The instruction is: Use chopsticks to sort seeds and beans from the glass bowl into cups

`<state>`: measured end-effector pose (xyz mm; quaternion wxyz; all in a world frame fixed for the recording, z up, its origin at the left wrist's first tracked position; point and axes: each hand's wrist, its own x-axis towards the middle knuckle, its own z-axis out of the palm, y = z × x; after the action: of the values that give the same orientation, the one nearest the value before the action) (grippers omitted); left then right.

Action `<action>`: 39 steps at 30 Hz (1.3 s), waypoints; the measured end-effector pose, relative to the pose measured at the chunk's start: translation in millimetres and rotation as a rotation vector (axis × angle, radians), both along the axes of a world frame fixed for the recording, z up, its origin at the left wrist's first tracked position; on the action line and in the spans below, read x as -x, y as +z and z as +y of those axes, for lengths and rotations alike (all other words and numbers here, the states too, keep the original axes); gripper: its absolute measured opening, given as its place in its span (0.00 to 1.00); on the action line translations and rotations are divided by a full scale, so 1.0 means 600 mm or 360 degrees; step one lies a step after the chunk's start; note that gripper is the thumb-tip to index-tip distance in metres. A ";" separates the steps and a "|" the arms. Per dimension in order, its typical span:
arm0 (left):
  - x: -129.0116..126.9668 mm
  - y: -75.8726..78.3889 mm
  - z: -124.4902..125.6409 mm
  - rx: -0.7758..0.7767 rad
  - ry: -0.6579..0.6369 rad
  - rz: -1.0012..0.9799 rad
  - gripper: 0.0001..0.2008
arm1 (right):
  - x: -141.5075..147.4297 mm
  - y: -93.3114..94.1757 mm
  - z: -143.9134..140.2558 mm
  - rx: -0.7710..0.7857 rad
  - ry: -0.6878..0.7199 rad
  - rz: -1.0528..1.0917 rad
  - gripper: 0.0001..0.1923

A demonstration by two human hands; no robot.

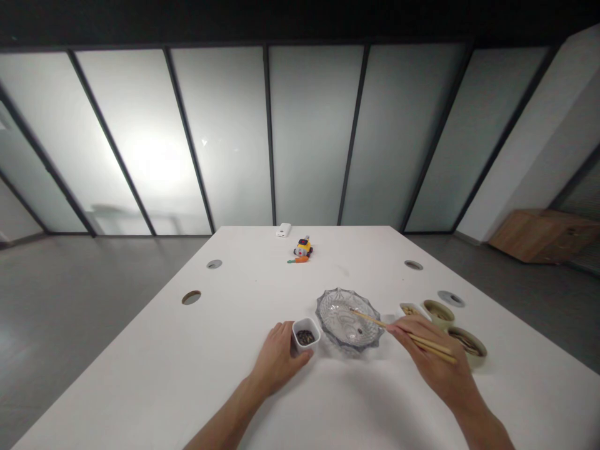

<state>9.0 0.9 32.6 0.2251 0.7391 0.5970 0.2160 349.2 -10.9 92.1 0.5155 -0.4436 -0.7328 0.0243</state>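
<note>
My left hand [280, 357] is wrapped round a small white square cup [307, 335] that holds small dark pieces, perhaps seeds. Just right of it stands a clear glass bowl [349, 319] with a jagged rim, and one small dark piece lies inside. My right hand [434, 350] grips a pair of wooden chopsticks [434, 348], their tips reaching over the bowl's middle. Whether anything is pinched between the tips is too small to tell. Partly behind the right hand are a white container [412, 309] with pale pieces and two greenish round bowls [439, 312] with contents.
Farther back on the white table [225, 375] are a yellow toy car [304, 247], an orange carrot-shaped piece [300, 259] and a white box-like device [284, 230]. Round holes [191, 297] pierce the tabletop on both sides. A wooden cabinet [544, 236] stands at the right.
</note>
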 end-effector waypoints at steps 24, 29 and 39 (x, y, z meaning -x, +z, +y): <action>-0.001 -0.002 0.000 0.0009 0.0024 0.0030 0.13 | 0.016 -0.005 -0.005 0.0160 -0.0074 -0.0158 0.28; -0.001 -0.003 0.000 0.0006 0.0028 0.0018 0.13 | 0.011 -0.008 -0.005 0.0183 -0.0058 -0.0105 0.26; 0.000 -0.005 0.002 0.0005 0.0015 0.0015 0.13 | 0.009 -0.007 -0.012 0.0282 -0.0021 -0.0067 0.23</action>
<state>9.2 1.9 29.5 0.2224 0.7369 0.6019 0.2125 343.8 -17.9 87.6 0.4588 -0.4925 -0.7356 0.0762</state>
